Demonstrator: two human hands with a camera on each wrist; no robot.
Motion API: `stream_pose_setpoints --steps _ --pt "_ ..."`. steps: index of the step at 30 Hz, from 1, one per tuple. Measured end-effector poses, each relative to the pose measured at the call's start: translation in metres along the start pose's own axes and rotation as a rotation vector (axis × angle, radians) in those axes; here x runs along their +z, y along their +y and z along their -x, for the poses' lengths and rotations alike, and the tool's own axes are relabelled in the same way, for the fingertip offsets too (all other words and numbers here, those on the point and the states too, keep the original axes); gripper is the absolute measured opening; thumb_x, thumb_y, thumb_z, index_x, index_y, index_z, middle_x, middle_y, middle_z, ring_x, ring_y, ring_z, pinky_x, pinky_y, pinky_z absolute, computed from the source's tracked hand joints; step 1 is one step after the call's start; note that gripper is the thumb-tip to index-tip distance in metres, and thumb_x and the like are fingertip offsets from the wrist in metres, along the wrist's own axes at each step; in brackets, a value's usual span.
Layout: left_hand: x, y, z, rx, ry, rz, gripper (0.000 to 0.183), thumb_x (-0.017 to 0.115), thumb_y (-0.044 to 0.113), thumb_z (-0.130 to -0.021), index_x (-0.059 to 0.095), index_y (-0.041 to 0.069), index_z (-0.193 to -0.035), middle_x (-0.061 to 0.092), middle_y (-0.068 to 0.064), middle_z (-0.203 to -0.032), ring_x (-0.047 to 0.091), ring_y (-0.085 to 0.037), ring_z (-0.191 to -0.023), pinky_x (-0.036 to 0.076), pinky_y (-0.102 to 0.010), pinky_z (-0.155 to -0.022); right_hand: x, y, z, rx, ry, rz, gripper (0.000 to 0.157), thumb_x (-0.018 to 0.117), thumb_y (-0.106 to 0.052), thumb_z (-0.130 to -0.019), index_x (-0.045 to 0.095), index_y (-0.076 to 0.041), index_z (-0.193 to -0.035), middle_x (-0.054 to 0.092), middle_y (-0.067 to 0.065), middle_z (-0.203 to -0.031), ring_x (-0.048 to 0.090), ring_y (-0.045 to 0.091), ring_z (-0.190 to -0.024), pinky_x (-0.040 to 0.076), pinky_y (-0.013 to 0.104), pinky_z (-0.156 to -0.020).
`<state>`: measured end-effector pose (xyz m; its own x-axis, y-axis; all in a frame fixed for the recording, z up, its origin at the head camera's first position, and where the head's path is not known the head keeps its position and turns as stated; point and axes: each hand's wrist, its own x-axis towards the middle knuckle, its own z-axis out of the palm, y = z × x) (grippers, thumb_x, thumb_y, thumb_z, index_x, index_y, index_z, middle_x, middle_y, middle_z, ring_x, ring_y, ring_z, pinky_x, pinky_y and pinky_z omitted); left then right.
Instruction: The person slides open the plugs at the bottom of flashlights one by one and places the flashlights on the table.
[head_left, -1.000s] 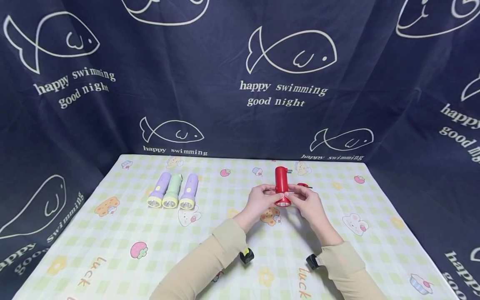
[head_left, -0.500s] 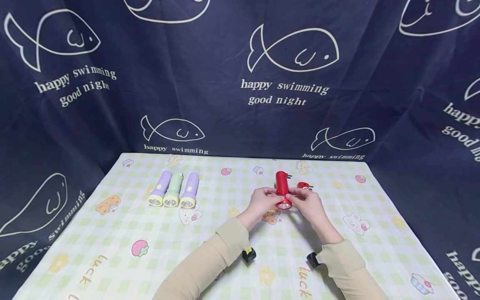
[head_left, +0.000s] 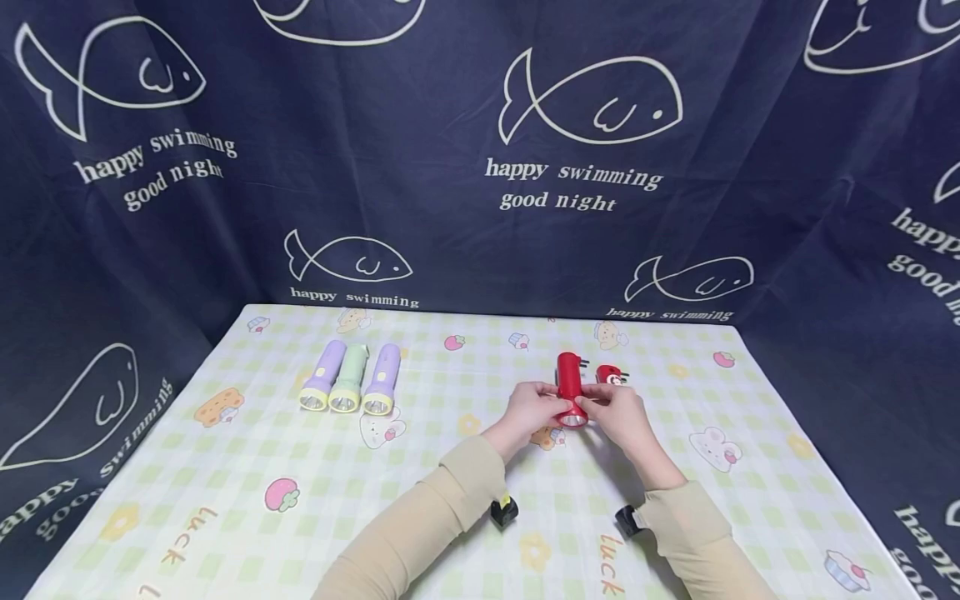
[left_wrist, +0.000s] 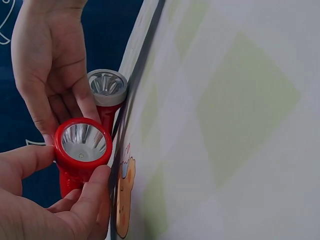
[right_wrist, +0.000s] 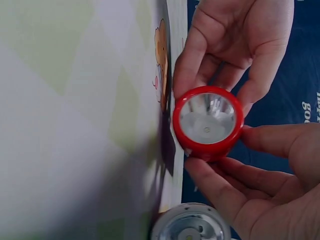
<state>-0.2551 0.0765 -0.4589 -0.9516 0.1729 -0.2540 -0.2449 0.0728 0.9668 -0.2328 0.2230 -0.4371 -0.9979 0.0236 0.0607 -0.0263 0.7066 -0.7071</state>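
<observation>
A red flashlight (head_left: 570, 375) with fold-out plug prongs lies between my two hands, its lens end toward me in the head view. My left hand (head_left: 531, 414) pinches it from the left near the head, thumb and fingers on the rim. From the right, my right hand (head_left: 619, 418) pinches the same end. Both wrist views show the lens (left_wrist: 83, 142) face-on, ringed in red plastic. Just beyond my right hand is a second red flashlight (head_left: 609, 372) with prongs, partly hidden by that hand. Its pale-rimmed lens (right_wrist: 191, 225) shows low in the right wrist view.
Left of my hands, two purple flashlights (head_left: 384, 371) and a green one (head_left: 350, 375) lie in a row, lenses toward me. A checked cloth (head_left: 405, 517) covers the table. Dark blue fabric (head_left: 450, 150) with fish drawings hangs behind it.
Both hands have brought the red flashlight a little toward me and slightly right. More of the second red flashlight shows past my right hand. The row on the left has stayed put.
</observation>
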Motion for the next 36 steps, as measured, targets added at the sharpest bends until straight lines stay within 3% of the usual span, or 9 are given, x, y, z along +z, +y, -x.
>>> stream_pose_setpoints --steps 16,36 --pt "0.0063 -0.0027 0.0023 0.014 0.038 -0.142 0.028 0.073 0.015 -0.082 0.064 -0.001 -0.103 0.067 -0.004 -0.078 0.062 -0.013 -0.06 0.056 -0.026 -0.058 0.0015 -0.0026 -0.0007 -0.037 -0.032 0.147 0.027 0.06 -0.007 -0.089 0.065 0.009 -0.109 0.067 0.025 -0.106 0.062 0.038 -0.104 0.051 0.049 -0.088" --pt "0.0044 -0.0032 0.0048 0.064 0.035 -0.198 0.031 0.073 0.018 -0.083 0.064 -0.002 -0.105 0.07 -0.004 -0.079 0.062 -0.012 -0.058 0.053 -0.023 -0.051 0.0008 -0.0049 0.001 -0.054 -0.052 0.17 0.026 0.06 -0.007 -0.089 0.066 0.01 -0.108 0.067 0.025 -0.105 0.064 0.036 -0.099 0.053 0.047 -0.085"
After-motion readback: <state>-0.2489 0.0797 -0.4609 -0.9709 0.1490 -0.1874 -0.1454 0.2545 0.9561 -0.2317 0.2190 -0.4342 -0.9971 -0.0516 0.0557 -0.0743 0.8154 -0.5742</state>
